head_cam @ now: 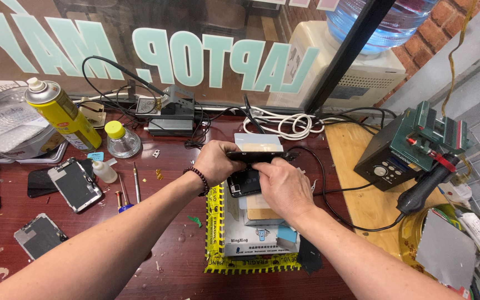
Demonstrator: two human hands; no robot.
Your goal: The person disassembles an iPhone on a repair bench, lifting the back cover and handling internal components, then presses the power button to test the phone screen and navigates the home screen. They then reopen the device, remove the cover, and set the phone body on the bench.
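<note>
Both forearms are stretched forward over the table. A thin dark phone, edge-on and level, is gripped above a yellow-taped block by left hand and right hand.

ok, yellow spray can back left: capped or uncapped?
Uncapped. The yellow spray can stands upright with its white nozzle bare on top and no cover over it. Neither of the hands touches it.

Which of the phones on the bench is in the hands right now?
The black phone gripped edge-on between left hand and right hand; the other opened phones lie flat on the table, untouched.
</note>
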